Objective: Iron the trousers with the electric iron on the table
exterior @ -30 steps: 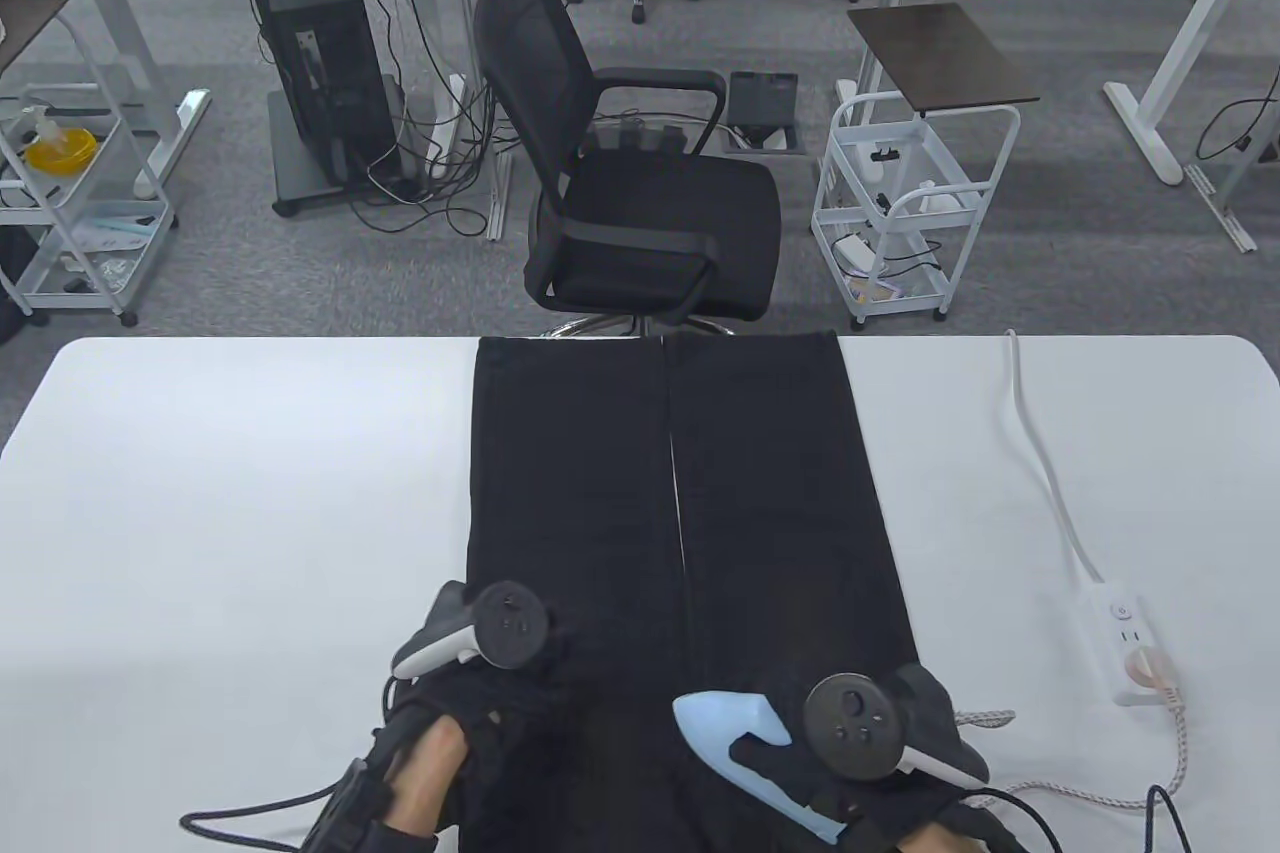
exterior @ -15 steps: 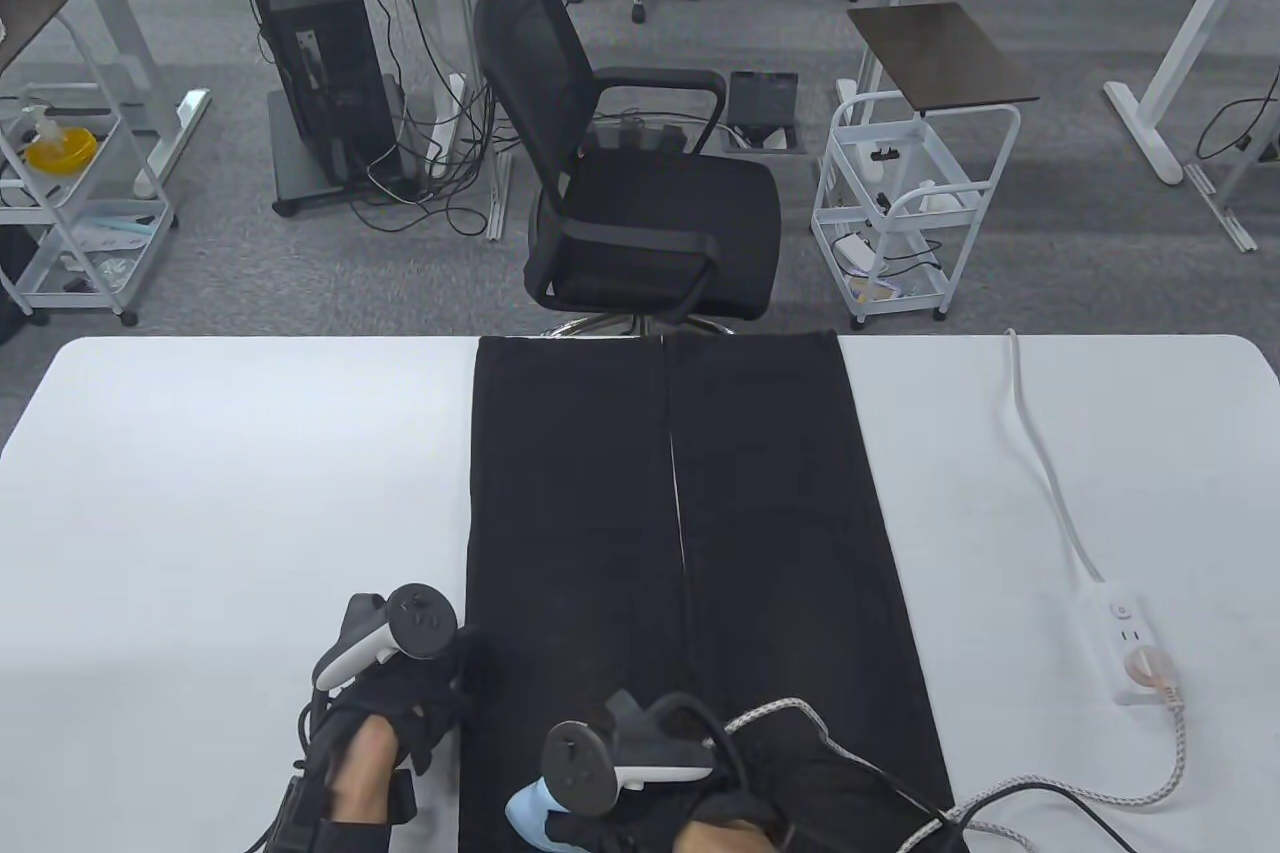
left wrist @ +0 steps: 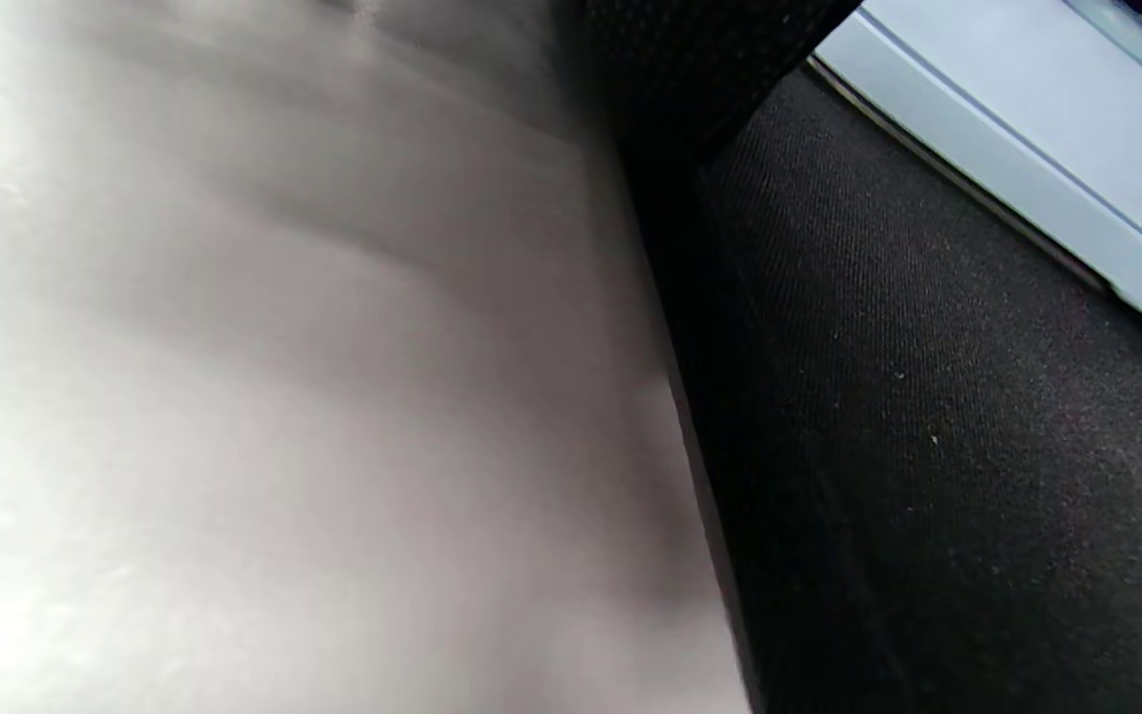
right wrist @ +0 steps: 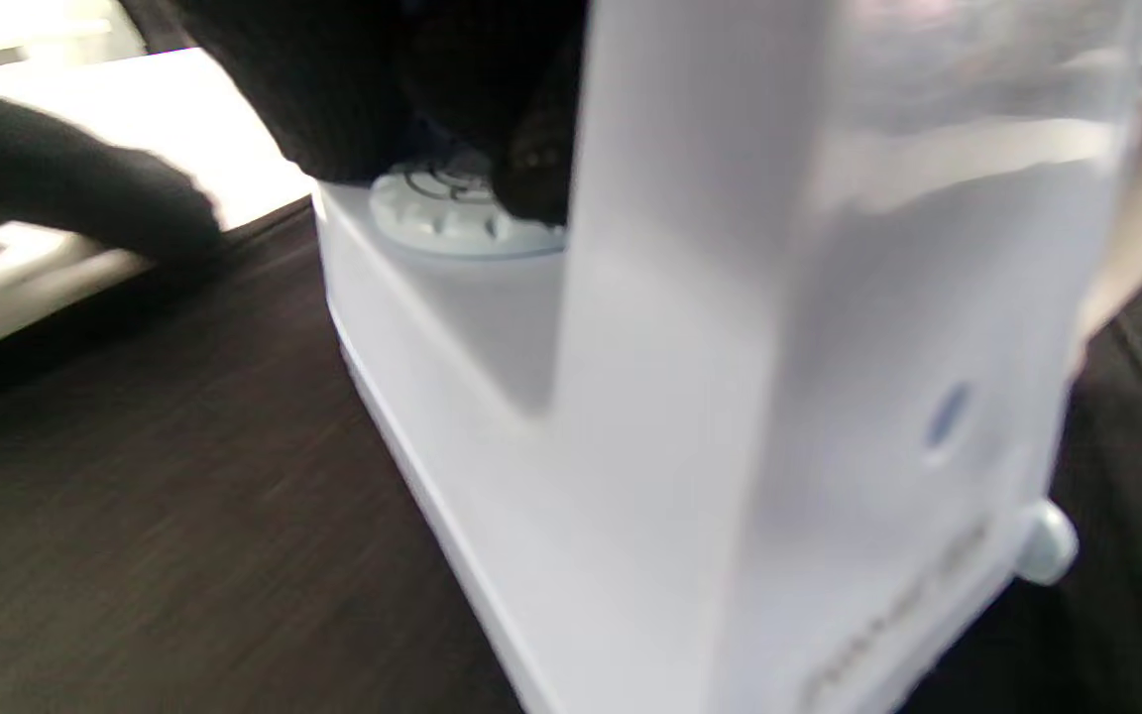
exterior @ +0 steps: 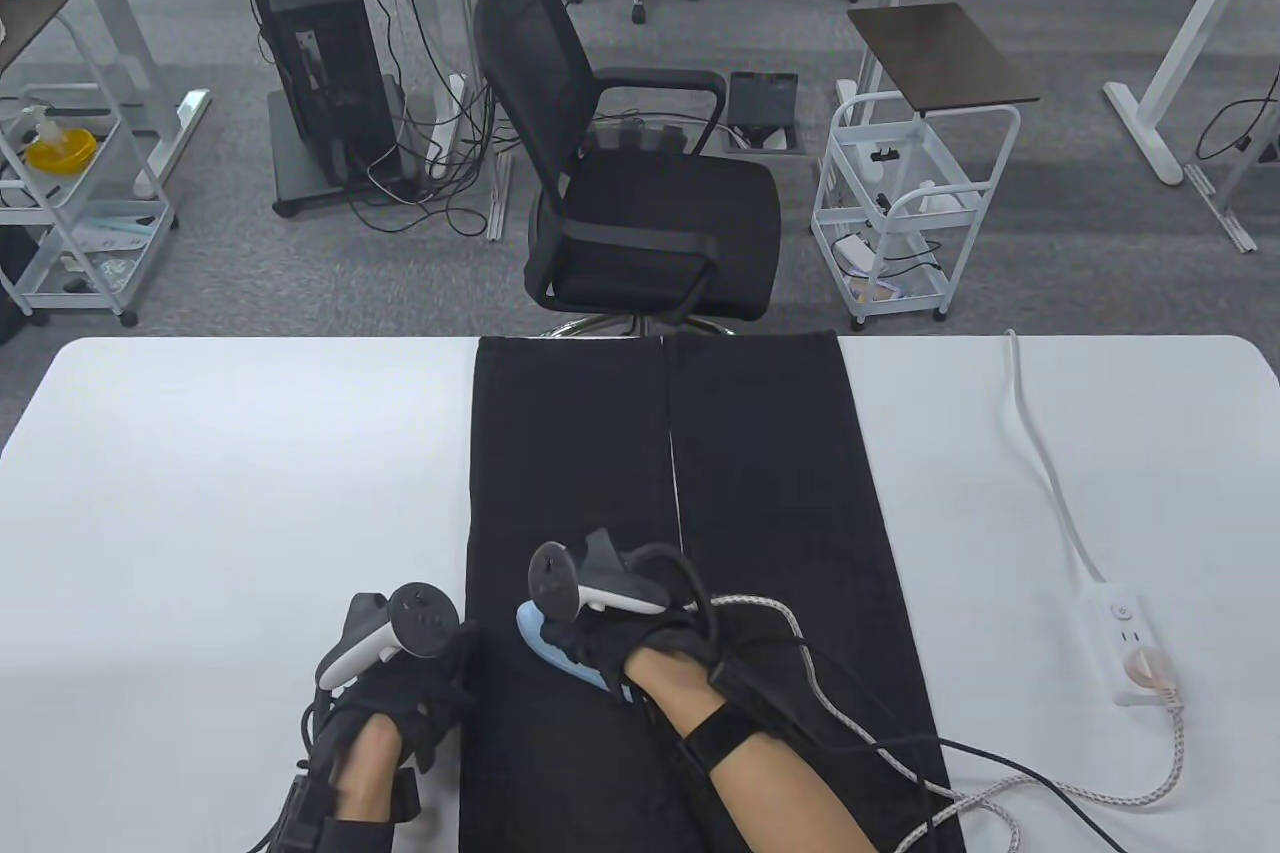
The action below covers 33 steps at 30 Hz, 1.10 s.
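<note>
The right hand (exterior: 640,643) gripped the iron (exterior: 545,638) on the trousers' (exterior: 760,493) near left leg. The left hand (exterior: 410,693) lay flat at the left edge. Most of the cloth, I judged, remained unpressed.

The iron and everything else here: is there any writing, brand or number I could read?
Iron: raised lettering low on its side, too blurred to read.
Power strip: a small switch symbol only, no legible words.
Trackers on both hands: buttons, no readable text.
Nothing else carries legible writing.

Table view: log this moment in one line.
right hand grips iron on trousers | left hand at trousers' left edge
</note>
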Each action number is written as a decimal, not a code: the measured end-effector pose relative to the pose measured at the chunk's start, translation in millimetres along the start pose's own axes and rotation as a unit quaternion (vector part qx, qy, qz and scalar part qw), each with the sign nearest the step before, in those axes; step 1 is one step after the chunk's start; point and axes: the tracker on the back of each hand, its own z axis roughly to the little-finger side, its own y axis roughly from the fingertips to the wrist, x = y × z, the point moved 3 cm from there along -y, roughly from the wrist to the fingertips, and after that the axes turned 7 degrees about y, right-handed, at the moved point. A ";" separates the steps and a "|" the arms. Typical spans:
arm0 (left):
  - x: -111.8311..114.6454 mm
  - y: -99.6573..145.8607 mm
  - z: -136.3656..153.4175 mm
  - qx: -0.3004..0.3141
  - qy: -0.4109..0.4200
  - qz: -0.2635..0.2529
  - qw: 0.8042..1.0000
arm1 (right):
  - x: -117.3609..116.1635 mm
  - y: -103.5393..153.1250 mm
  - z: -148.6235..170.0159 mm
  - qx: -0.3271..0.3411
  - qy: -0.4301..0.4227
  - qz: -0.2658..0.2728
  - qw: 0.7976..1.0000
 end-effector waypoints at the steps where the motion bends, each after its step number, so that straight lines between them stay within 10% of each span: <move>1: 0.5 0.3 -0.5 0.001 0.003 0.000 1.000 | 2.6 -9.8 10.5 -0.028 -0.011 0.000 1.000; 12: 1.4 -0.5 -3.7 0.000 -0.001 0.004 1.000 | 3.7 -24.9 35.0 -0.103 -0.067 -0.015 0.992; 33: 5.9 -0.1 -6.9 0.003 -0.004 0.002 1.000 | -46.1 141.9 -87.5 0.180 0.017 -0.025 0.983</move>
